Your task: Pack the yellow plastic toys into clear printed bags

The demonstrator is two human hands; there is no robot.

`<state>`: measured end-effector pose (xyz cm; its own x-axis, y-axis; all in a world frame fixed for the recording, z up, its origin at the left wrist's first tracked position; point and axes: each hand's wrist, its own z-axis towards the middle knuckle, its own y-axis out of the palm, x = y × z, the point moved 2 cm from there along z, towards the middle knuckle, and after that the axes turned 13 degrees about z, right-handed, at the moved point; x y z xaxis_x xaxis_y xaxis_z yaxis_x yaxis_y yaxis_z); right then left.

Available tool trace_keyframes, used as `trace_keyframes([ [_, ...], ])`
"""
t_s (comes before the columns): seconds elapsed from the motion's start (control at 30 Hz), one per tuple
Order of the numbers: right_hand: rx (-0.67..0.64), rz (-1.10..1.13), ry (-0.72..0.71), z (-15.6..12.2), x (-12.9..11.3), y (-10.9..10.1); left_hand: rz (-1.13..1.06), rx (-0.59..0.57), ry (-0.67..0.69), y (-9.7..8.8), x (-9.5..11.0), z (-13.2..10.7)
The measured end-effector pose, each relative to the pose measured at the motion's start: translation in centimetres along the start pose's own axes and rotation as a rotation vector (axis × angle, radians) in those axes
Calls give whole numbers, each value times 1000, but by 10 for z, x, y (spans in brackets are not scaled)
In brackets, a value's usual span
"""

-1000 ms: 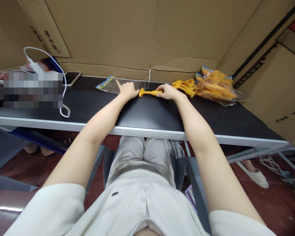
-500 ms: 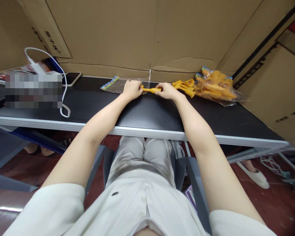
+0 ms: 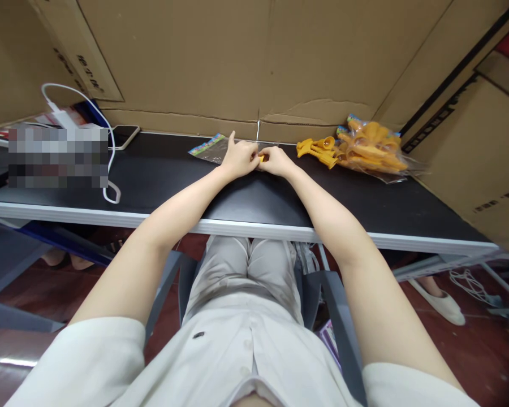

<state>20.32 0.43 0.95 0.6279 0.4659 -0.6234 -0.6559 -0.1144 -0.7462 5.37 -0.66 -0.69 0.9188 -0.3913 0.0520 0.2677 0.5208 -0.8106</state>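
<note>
Close together above the middle of the black desk, my two hands meet around a yellow plastic toy piece point(image 3: 262, 159), of which only a small bit shows. My right hand point(image 3: 279, 161) is closed, its fingers pinching the piece. My left hand point(image 3: 241, 158) has its thumb raised while its other fingers curl at the clear plastic bag point(image 3: 210, 150), which has a colourful header strip. How far the piece is inside the bag is hidden by my fingers. Right of my hands lie several loose yellow toy pieces point(image 3: 316, 150).
A clear bag full of yellow pieces point(image 3: 371, 148) lies at the desk's right. On the left are a phone point(image 3: 126, 137), a white cable point(image 3: 110, 164) and a blurred-out patch. Cardboard point(image 3: 186, 62) walls the back. The desk's metal edge point(image 3: 254, 227) runs before me.
My right hand has moved left, bringing the yellow piece up to my left hand, so less of it shows. My left hand and the clear bag have shifted right.
</note>
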Motion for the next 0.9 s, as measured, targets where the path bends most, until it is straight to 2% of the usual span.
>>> trace_keyframes([
  [0.13, -81, 26, 26, 2, 4, 2, -50, -44, 4, 3, -11, 3],
  [0.2, -89, 52, 25, 3, 6, 0, -71, -22, -64, 1, -24, 7],
  [0.27, -87, 75, 24, 4, 7, 0, -94, 15, -209, -4, -43, 11],
  [0.43, -83, 100, 30, 5, 8, 0, -165, 67, -667, -14, -101, 9],
  [0.5, -89, 101, 34, 5, 8, 0, -186, 29, -814, -16, -117, 4],
  [0.57, -98, 100, 25, 5, 7, 0, -210, -23, -900, -15, -126, 0],
  [0.7, -100, 93, 11, 4, 6, -2, -279, -50, -943, -13, -129, -5],
  [0.9, -119, 89, -1, 0, 2, -8, -413, -60, -903, -2, -136, -5],
])
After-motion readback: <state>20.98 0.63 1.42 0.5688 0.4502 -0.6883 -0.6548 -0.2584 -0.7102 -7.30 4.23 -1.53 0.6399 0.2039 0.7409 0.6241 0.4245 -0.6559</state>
